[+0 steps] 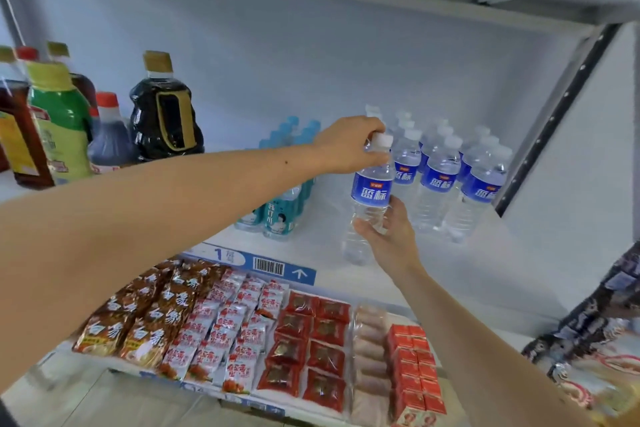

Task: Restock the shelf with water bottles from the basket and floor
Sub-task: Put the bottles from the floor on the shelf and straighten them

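Both forearms are bare, with a small mole on the left forearm (286, 162).

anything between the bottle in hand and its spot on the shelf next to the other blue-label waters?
Nothing visible. The water bottle is held by both hands, left hand at the cap, right hand on the lower body. It stands at the left edge of the blue-label row, with bare shelf between it and the teal bottles.

Both bare forearms reach forward toward the clear plastic water bottle with the blue label (371, 198). The left hand (349, 146) curls over its white cap from above; the right hand (389, 236) cups its lower body from beneath, fingers wrapped around it.
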